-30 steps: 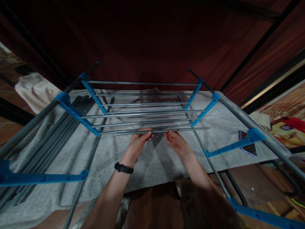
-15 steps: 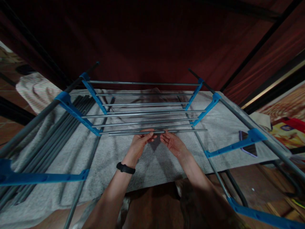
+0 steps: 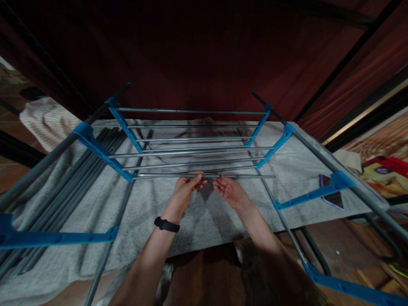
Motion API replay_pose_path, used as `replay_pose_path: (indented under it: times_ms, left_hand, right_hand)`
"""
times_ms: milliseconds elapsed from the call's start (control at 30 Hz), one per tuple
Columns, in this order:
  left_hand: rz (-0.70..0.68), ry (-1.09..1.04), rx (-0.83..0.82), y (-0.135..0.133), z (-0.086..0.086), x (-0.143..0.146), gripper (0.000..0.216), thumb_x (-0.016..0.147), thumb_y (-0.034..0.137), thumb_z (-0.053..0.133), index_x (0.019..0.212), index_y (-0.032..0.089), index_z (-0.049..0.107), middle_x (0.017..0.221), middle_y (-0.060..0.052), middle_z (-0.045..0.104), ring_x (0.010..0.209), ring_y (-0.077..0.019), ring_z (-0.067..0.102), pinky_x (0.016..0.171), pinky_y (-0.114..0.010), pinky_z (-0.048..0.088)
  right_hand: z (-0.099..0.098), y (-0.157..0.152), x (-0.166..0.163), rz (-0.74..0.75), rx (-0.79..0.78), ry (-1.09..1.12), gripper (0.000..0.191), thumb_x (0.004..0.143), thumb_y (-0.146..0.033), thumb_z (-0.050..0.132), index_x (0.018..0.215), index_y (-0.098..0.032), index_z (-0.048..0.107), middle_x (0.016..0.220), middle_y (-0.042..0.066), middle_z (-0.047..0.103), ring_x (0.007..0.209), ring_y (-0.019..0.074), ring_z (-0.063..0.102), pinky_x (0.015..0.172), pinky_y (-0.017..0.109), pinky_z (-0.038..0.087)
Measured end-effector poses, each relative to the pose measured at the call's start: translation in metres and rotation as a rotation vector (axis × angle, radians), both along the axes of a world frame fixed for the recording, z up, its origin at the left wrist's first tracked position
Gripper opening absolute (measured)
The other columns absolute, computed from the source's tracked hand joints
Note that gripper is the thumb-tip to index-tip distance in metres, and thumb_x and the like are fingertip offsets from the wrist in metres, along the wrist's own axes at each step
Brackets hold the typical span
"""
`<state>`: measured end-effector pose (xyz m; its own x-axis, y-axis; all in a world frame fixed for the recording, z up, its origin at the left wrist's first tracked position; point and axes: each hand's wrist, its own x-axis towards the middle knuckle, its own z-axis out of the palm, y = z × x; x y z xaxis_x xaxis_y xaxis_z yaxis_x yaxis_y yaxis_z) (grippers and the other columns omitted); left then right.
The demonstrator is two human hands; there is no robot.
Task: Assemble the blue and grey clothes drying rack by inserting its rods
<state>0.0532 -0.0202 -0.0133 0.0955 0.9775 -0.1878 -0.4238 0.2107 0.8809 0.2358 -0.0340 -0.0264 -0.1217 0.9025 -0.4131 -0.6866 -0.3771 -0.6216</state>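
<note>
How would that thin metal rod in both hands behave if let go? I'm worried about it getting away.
The rod looks straight and unbending between the left hand and right hand, so probably stiff. Round and smooth, it would likely roll, though the grey towel underneath should slow it. Its thinness suggests it is light.

We see a dark red curtain (image 3: 204,55) filling the far side of the room, crossed by black poles, with dim light over everything. Below it, a grey towel (image 3: 207,221) lies spread over a reddish-brown floor (image 3: 347,246). A pale striped cloth (image 3: 47,121) sits crumpled at the far left (partly in shadow). At the right, a phone (image 3: 333,196) rests on the towel's edge, and beyond it lies a colourful printed sheet (image 3: 382,165) in orange, red and yellow.
</note>
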Motion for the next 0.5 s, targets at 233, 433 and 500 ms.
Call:
replay_pose_path:
  times_ms: [233, 433, 500]
  left_hand:
    - [0.086, -0.02, -0.009, 0.006, 0.001, -0.007, 0.037, 0.062, 0.039, 0.09, 0.085, 0.015, 0.076, 0.077, -0.007, 0.075, 0.071, -0.0171, 0.072, 0.059, -0.023, 0.05]
    - [0.152, -0.019, -0.014, 0.008, 0.004, -0.014, 0.037, 0.066, 0.043, 0.088, 0.087, 0.015, 0.075, 0.078, -0.007, 0.075, 0.074, -0.0172, 0.072, 0.062, -0.024, 0.05]
    - [0.181, -0.033, -0.005, 0.009, 0.005, -0.016, 0.038, 0.064, 0.044, 0.089, 0.082, 0.015, 0.074, 0.08, -0.007, 0.075, 0.072, -0.0166, 0.072, 0.062, -0.024, 0.05]
  right_hand:
    - [0.0, 0.004, 0.007, -0.07, -0.057, -0.009, 0.012, 0.092, -0.015, 0.059, 0.087, -0.019, 0.069, 0.082, 0.005, 0.076, 0.07, 0.0122, 0.07, 0.066, 0.021, 0.06]
    - [0.004, 0.007, 0.016, -0.129, -0.086, -0.021, 0.012, 0.091, -0.015, 0.059, 0.085, -0.02, 0.068, 0.077, 0.003, 0.073, 0.068, 0.0117, 0.068, 0.066, 0.021, 0.058]
    - [0.004, 0.008, 0.019, -0.155, -0.099, -0.028, 0.013, 0.092, -0.015, 0.057, 0.084, -0.02, 0.068, 0.075, 0.002, 0.072, 0.067, 0.0113, 0.068, 0.065, 0.02, 0.058]
